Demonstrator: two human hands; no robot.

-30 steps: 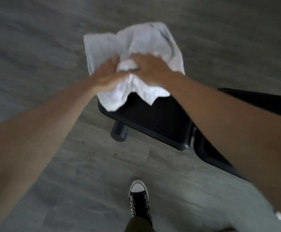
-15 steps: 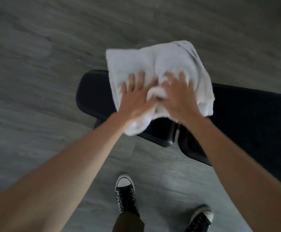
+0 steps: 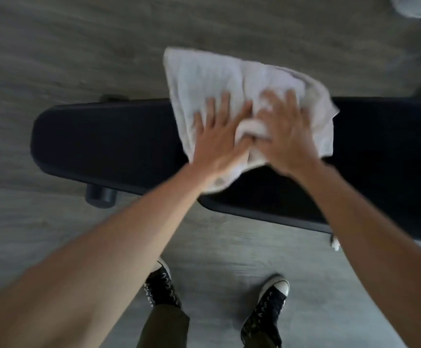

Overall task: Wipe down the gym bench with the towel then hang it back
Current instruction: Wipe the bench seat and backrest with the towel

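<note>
Grey floor (image 3: 53,46); unmarked bench (image 3: 104,141), towel (image 3: 204,79).

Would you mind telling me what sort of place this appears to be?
Probably a gym or home workout room: a black padded bench stands on grey wood-look flooring, wiped with a white towel.

White towel (image 3: 204,79): soft woven cloth, ribbed texture, matt, crumpled in folds. Bench pad (image 3: 109,141): black padded vinyl or leather-like cover, smooth, faint sheen. Bench foot cap (image 3: 101,197): dark, smooth, looks like rubber or plastic. Floor (image 3: 66,46): grey wood-grain planks, matt. Sneakers (image 3: 269,312): black canvas, white rubber toe caps.
</note>
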